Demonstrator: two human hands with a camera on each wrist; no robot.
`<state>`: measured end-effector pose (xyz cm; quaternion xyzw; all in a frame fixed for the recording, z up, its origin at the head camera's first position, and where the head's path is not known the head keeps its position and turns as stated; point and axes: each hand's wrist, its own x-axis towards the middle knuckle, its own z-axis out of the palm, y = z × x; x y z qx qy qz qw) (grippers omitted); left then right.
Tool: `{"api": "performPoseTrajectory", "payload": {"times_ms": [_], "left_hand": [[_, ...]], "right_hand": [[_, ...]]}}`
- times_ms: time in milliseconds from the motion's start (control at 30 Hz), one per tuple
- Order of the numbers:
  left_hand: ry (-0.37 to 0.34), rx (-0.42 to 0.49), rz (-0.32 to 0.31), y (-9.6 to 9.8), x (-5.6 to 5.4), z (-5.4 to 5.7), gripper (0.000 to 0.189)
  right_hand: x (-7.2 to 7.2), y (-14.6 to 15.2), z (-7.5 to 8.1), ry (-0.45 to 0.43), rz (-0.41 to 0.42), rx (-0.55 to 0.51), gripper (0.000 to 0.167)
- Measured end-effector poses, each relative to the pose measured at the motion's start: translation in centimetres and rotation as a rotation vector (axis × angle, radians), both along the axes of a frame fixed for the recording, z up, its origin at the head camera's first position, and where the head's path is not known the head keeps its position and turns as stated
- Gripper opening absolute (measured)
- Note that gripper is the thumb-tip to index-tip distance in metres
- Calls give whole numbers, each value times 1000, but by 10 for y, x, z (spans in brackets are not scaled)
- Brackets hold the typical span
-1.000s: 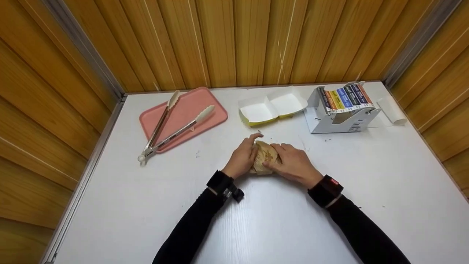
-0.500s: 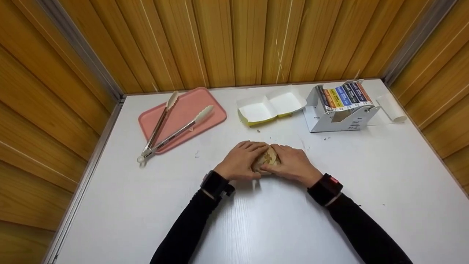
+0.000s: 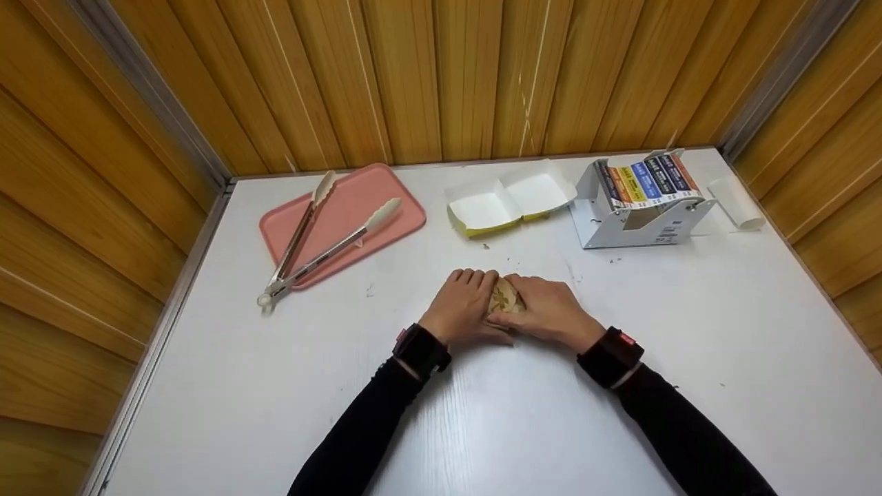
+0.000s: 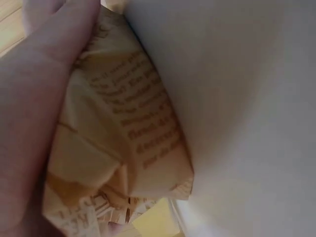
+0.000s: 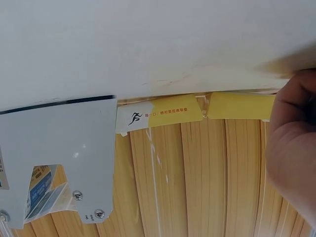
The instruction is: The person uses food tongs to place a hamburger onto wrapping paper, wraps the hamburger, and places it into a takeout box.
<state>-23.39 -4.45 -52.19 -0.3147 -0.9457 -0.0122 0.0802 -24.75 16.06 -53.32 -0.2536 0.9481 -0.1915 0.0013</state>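
A small bundle in tan printed wrapping paper (image 3: 505, 297) lies on the white table between both hands. Its contents are hidden. My left hand (image 3: 465, 310) covers its left side, with the fingers bent over the far part and the thumb stretched along the near edge. From the right, my right hand (image 3: 548, 308) holds it, thumb in front and fingers behind. Lines of brown print and folds show on the wrapping paper (image 4: 133, 123) in the left wrist view, beside the left hand (image 4: 34, 108). Only part of the right hand (image 5: 296, 143) appears in the right wrist view.
Behind the hands stands an open yellow-and-white paper box (image 3: 511, 225). Metal tongs (image 3: 324, 258) lie spread across a pink tray (image 3: 406, 231) at the left. A white dispenser (image 3: 620, 234) with several coloured labels stands at the right, beside a white roll (image 3: 741, 207).
My left hand has turned from the bundle's left edge to lie over its left side, then shifted slightly right, covering more of the paper. The right hand has stayed nearly in place.
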Motion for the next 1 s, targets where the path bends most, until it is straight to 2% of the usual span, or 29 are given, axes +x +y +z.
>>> {"api": "performPoseTrajectory", "payload": {"times_ms": [167, 300, 400, 600, 700, 800, 900, 1000], "left_hand": [[-49, 22, -4, -5, 1, 0, 102], [-49, 4, 0, -8, 2, 0, 89], [-51, 28, -8, -7, 1, -1, 84], [-107, 46, -18, -6, -1, 0, 82], [-137, 51, -15, -7, -2, 1, 84], [-152, 83, -20, -7, -1, 1, 85], [-163, 127, -30, -6, 0, 0, 86], [-169, 151, -43, -6, 0, -1, 86]], "right_hand": [[2, -1, 1, -15, -10, 4, 82], [3, -3, 2, -25, -25, 12, 83], [4, -2, 3, -44, -31, 13, 82], [3, 6, 13, -130, 14, 14, 85], [-4, 15, 31, -104, 34, -17, 69], [-23, 33, 62, 6, -10, -93, 46], [-53, 62, 99, 118, -146, -164, 34], [-86, 94, 125, 138, -282, -144, 33]]}}
